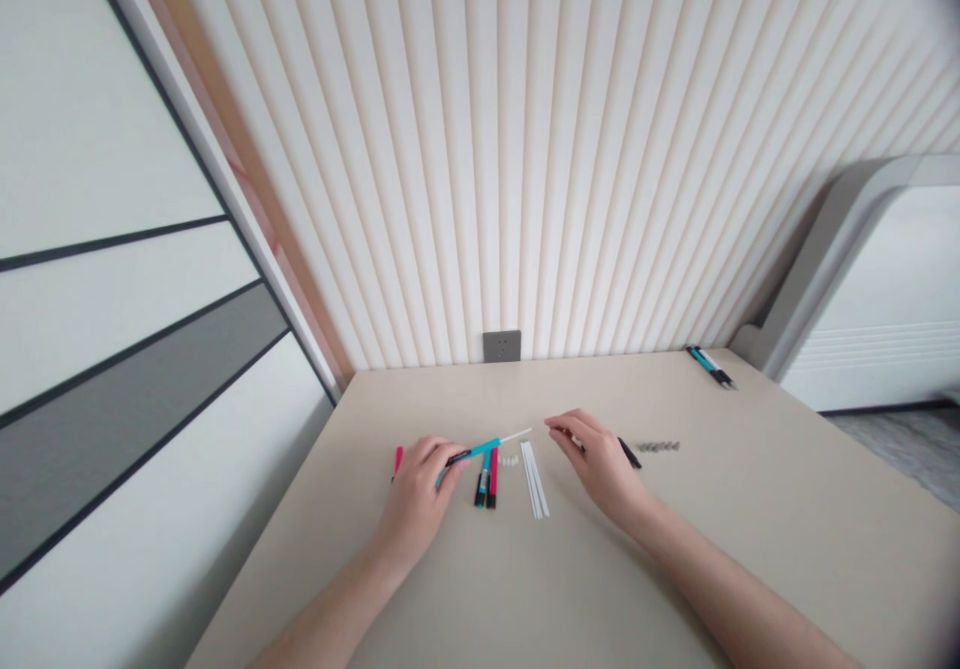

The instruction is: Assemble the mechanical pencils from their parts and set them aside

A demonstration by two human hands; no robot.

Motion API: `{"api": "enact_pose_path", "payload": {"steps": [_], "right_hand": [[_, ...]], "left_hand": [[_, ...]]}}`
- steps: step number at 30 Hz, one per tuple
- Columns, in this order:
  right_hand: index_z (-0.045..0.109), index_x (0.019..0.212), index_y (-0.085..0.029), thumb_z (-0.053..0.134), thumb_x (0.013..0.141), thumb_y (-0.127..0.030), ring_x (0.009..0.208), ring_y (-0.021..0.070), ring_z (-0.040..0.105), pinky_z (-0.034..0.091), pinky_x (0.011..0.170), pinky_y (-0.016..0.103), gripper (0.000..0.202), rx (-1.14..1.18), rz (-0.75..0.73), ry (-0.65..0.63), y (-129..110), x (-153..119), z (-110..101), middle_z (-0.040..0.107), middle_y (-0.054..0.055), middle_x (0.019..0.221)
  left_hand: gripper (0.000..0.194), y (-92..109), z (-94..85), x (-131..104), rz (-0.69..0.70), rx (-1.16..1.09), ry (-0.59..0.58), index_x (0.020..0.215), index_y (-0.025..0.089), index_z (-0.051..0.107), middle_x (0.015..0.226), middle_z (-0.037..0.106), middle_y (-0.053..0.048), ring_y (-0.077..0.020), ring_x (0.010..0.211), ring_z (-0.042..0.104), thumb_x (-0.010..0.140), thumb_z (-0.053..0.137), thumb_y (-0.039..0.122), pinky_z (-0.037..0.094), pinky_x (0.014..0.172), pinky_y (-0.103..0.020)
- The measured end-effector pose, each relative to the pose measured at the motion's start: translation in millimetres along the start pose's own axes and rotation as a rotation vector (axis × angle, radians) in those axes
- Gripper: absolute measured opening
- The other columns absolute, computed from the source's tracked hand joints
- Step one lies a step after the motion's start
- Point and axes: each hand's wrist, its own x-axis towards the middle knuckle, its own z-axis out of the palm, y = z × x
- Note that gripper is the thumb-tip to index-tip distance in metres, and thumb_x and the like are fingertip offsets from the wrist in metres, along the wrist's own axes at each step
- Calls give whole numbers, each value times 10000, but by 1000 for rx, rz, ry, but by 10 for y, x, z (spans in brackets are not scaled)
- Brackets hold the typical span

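The ribbed cream wall fills most of my view, with my pale table below it, a white and grey panelled surface to the left and a grey-edged white piece of furniture to the right. My left hand grips a turquoise-and-black pen barrel above the left-centre of the table, tilted up toward the right. My right hand hovers across from it, thumb and forefinger brought close together; I cannot tell whether anything tiny sits between them. A dark socket is set low in the wall. A few pens lie together near the far right corner. Between my hands lie a turquoise barrel and a pink barrel, then some thin white sticks. A black piece shows beyond my right hand, partly hidden. A slim white rod sticks out of the held barrel's end. Smallest are a row of grey bits and some white bits.
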Motion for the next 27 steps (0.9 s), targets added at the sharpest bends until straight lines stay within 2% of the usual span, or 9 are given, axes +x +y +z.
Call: {"api": "enact_pose_path", "payload": {"steps": [5,10,22,27], "right_hand": [[657,1075,-253,459,951,-340,940,225,613,488,844,372,249,19,-57,30,-37,-21,19,669,77,995],[668,1043,-251,473,949,-307,924,230,613,480,837,390,224,-23,-105,26,-32,-25,10,679,77,980],[653,1006,-231,475,957,-233,915,211,610,453,836,379,185,-89,-199,-40,-9,-28,16,676,72,973],[631,1037,-225,499,948,-212,915,201,613,450,834,372,160,-110,-202,-12,3,-29,20,677,61,972]], "left_hand": [[140,10,-1,3,5,-21,-25,964,218,651,906,633,-38,-189,871,611,927,528,275,499,785,-330],[154,16,-8,2,-2,-27,-57,978,213,642,918,623,-47,-195,885,603,940,510,282,488,801,-344],[134,-3,0,-3,-3,-26,-56,973,218,647,913,616,-36,-189,880,595,930,532,273,474,800,-335],[136,-15,7,-4,-7,-19,-50,974,220,650,914,618,-36,-190,879,594,928,532,270,471,805,-337]]}}
